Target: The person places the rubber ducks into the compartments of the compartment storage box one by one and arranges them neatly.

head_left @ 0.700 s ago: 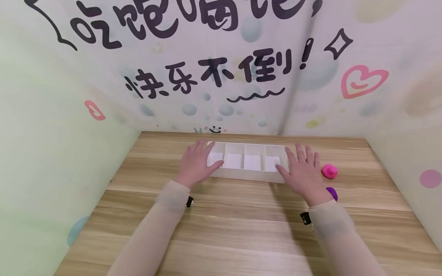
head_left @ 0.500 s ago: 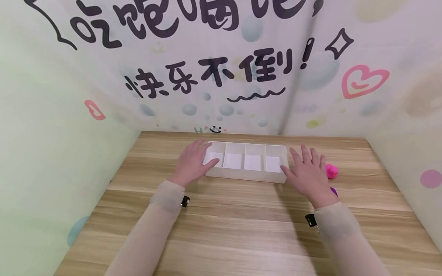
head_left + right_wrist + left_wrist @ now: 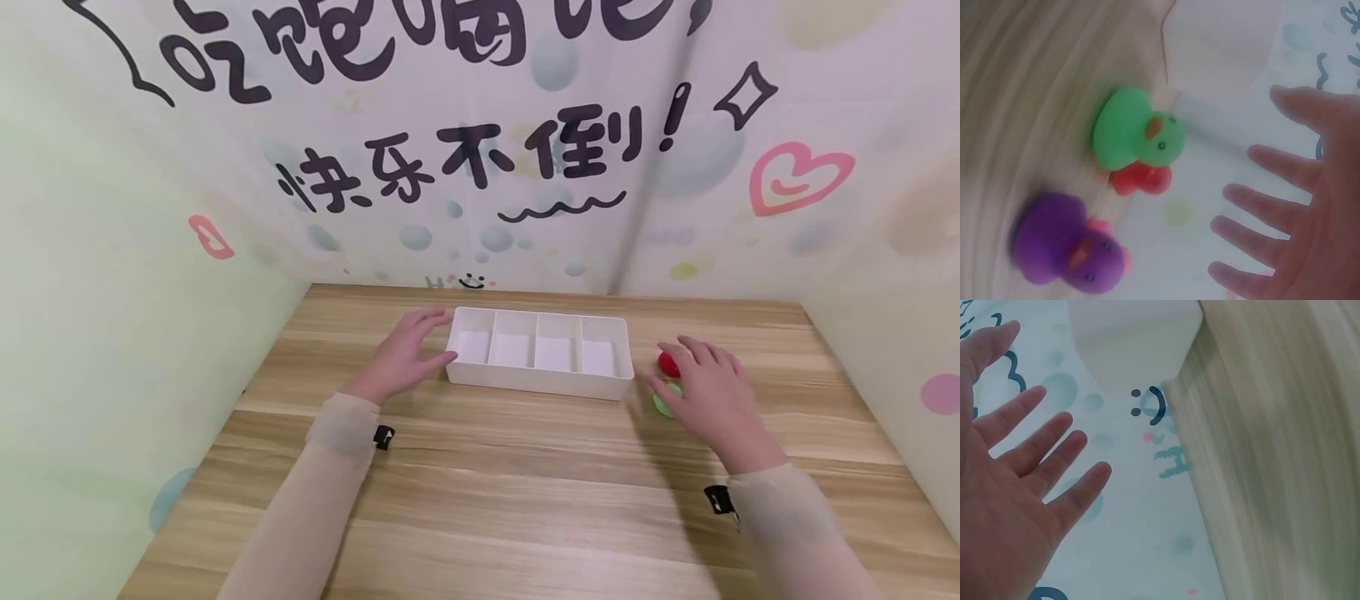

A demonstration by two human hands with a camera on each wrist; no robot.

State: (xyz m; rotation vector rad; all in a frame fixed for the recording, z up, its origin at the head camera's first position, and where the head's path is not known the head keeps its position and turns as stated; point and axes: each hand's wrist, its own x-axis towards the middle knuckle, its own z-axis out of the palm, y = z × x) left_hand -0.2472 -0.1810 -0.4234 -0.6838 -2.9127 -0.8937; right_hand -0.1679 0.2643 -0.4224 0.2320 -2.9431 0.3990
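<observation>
**While the left hand (image 3: 400, 357) and the right hand (image 3: 708, 396) are released, a box (image 3: 540, 380) lies between them**

Whether the left one touches the box, I cannot tell. In the head view, the right one partly covers the red duck (image 3: 1141, 179) and green duck (image 3: 1119, 131). The purple duck (image 3: 1047, 240) mostly hides a pink thing (image 3: 1101, 226). The box's long axis runs left to right on the table (image 3: 480, 500); the green beak faces the wrist camera.

The tray (image 3: 540, 381) between the left hand (image 3: 401, 357) and right hand (image 3: 711, 398) looks smooth plastic; ducks (image 3: 1116, 128) near the right look matt, rubbery; beneath, the wood-grained desk (image 3: 525, 492) shines faintly; the backdrop (image 3: 352, 242) beyond looks like cloth.
</observation>
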